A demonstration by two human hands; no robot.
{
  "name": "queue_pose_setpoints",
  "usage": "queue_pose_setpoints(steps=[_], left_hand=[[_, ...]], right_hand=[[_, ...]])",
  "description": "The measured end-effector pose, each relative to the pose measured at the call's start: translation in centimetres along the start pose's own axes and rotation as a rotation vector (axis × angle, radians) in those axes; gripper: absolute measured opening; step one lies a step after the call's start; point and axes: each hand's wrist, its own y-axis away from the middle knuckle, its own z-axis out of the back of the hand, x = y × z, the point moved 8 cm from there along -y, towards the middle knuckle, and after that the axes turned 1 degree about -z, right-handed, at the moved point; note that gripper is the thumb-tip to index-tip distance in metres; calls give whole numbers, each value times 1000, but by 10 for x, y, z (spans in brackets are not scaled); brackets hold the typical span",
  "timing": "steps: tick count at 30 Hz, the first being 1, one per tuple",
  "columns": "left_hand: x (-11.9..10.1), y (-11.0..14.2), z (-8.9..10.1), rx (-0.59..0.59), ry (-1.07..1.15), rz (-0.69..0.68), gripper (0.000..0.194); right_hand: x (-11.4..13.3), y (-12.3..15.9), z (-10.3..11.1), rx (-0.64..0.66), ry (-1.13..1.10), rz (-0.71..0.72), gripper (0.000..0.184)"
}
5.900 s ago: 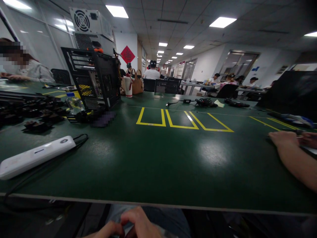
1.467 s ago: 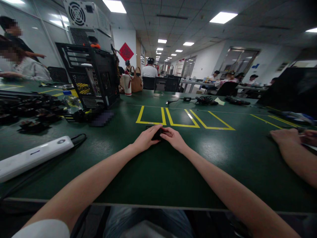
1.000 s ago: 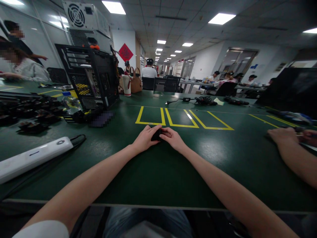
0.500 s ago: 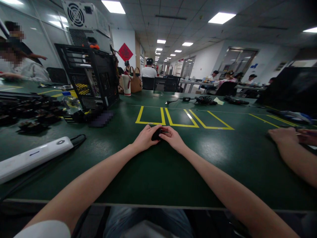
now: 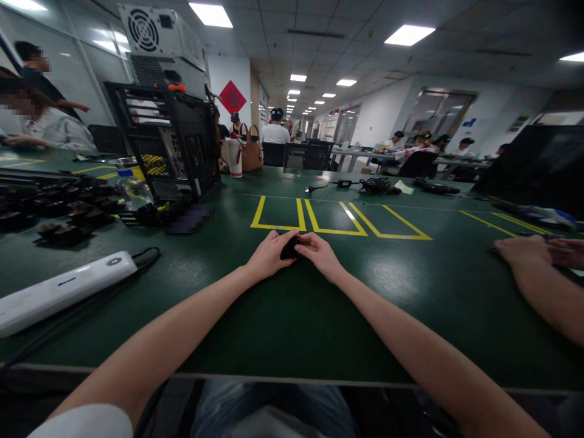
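Observation:
A small black object [image 5: 289, 248] is between my two hands, just above or on the green table [image 5: 292, 316]; its kind is hard to make out. My left hand [image 5: 270, 254] wraps round its left side, thumb below and fingers over the top. From the right, the fingertips of my right hand [image 5: 318, 253] press against its side, closed in a pinch. Both hands hide much of the object. Just beyond them, yellow tape outlines [image 5: 335, 231] mark the tabletop.
A white power strip [image 5: 64, 292] lies at left, with black parts [image 5: 59, 210] heaped behind it. An open black computer case [image 5: 166, 143] stands back left beside a paper cup [image 5: 234, 158]. Black cables [image 5: 378, 185] lie at the back. A co-worker's hand [image 5: 522, 252] is at right.
My hands stay around the black object with almost no movement. The whole view has shifted very slightly.

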Motion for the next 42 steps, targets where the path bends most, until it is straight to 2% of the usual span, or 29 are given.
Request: queue_pose_setpoints(steps=[4, 8, 13, 18, 21, 26, 31, 37, 42], left_hand=[[0, 0, 0, 6, -6, 0, 65], [-1, -1, 0, 10, -4, 5, 66], [-1, -1, 0, 0, -4, 1, 65], [0, -1, -1, -9, -8, 5, 65], [1, -2, -1, -3, -7, 8, 65], [1, -2, 0, 2, 0, 13, 65], [1, -2, 0, 12, 2, 24, 63], [2, -3, -1, 16, 0, 31, 64], [1, -4, 0, 18, 5, 28, 64]], right_hand=[[-5, -2, 2, -14, -1, -55, 33], [-11, -2, -1, 38, -53, -106, 36], [-9, 0, -3, 65, -101, -51, 36], [-13, -1, 3, -31, 1, -52, 26], [-15, -3, 4, -47, 10, -61, 29], [-17, -4, 2, 6, -9, -108, 35], [-14, -2, -1, 59, -68, -89, 35], [-12, -3, 3, -10, 10, -67, 27], [-9, -5, 1, 6, 7, -38, 35]])
